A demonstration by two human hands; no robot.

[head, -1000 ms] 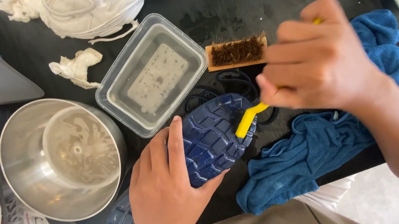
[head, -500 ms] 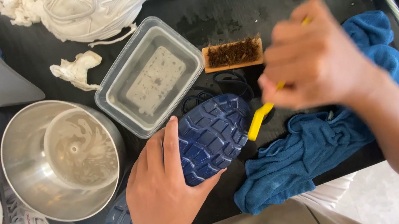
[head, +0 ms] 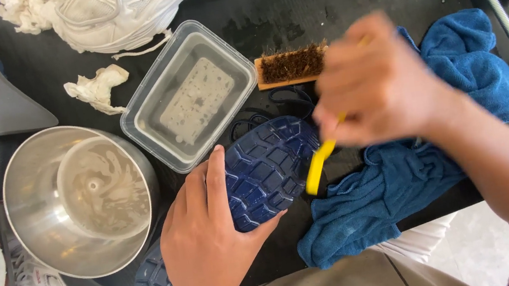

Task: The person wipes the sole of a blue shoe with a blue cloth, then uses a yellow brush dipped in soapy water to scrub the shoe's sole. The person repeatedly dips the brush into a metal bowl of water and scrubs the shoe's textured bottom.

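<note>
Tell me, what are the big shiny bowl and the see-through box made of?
The bowl looks like metal, likely stainless steel: silvery, brushed and reflective. The box looks like clear plastic: you can see through its walls, its corners are rounded, and cloudy water sits inside.

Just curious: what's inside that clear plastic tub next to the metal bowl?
The clear tub holds cloudy water with pale foam floating on it. The murk hides whatever may lie at the bottom.

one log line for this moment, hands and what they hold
left hand: holds navy shoe sole up | right hand: grips yellow brush at sole | beside: blue towel, water tub
</note>
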